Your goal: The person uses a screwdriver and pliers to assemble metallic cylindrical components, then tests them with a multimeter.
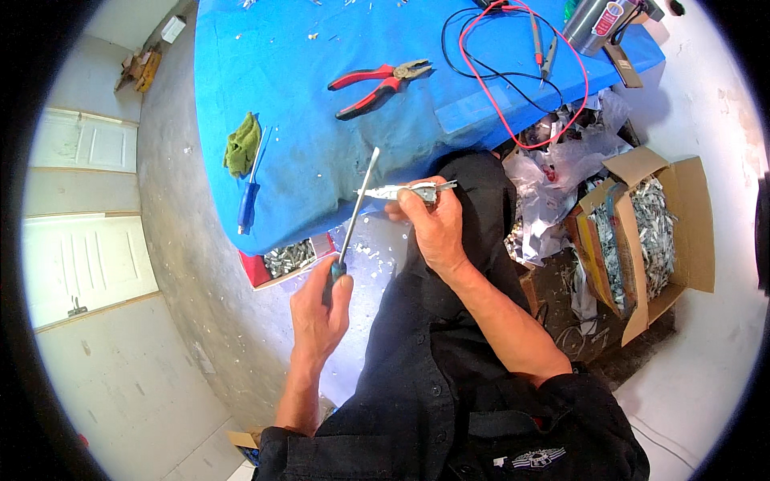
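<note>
My left hand (314, 317) is closed round the dark handle of a flat-blade screwdriver (358, 210). Its long shaft points up and slightly right, crossing the left end of a narrow white-and-silver piece (391, 192); whether they touch I cannot tell. That piece lies level between the thumb and fingers of my right hand (437, 232), near the table's front edge. Thin metallic ends stick out past the fingers on the right, and the grip hides its middle. Beyond both hands, red-and-black combination pliers (383, 84) rest on the blue-covered table (297, 152).
A blue-handled screwdriver (249, 204) and green cloth (241, 146) lie at the table's left. Red and black test leads (536, 40) loop near a metal mug (595, 24). Below are a red box of small metal parts (290, 258) and a cardboard box of silvery scraps (654, 232).
</note>
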`<action>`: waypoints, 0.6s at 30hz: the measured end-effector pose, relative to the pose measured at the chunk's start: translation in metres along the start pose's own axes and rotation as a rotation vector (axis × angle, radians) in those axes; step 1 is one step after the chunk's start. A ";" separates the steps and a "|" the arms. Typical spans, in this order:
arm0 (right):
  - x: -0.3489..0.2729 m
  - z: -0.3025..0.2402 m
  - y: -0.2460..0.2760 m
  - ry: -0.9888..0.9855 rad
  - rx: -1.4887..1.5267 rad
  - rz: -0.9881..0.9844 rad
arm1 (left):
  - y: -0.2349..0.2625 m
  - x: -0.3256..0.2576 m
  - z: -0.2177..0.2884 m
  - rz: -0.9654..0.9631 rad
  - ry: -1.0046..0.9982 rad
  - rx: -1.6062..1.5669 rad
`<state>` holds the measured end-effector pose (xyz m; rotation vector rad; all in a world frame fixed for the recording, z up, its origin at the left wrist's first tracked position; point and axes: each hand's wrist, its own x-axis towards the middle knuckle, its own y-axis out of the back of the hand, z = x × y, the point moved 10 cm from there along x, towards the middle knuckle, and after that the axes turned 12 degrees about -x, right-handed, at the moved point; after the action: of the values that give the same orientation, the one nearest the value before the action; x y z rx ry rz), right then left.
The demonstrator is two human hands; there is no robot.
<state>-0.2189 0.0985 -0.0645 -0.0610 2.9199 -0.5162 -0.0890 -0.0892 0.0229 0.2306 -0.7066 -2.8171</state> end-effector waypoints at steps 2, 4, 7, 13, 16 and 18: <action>0.000 -0.001 0.002 -0.013 0.013 0.004 | 0.001 -0.015 -0.002 -0.020 0.022 0.035; -0.001 0.001 0.004 -0.025 0.027 0.007 | -0.001 -0.027 -0.005 -0.055 0.015 0.089; -0.001 0.003 0.004 -0.022 0.031 0.007 | -0.005 -0.040 -0.013 -0.065 0.028 0.092; -0.005 -0.008 0.000 0.045 -0.008 -0.020 | -0.010 -0.043 -0.018 -0.077 0.077 0.032; -0.006 -0.009 -0.001 0.056 0.007 -0.021 | -0.011 -0.041 -0.017 -0.072 0.066 0.021; -0.005 -0.006 0.001 0.061 0.007 -0.027 | -0.012 -0.040 -0.015 -0.082 0.061 0.038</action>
<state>-0.2147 0.1018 -0.0585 -0.0860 2.9801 -0.5421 -0.0494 -0.0748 0.0081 0.3581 -0.7536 -2.8620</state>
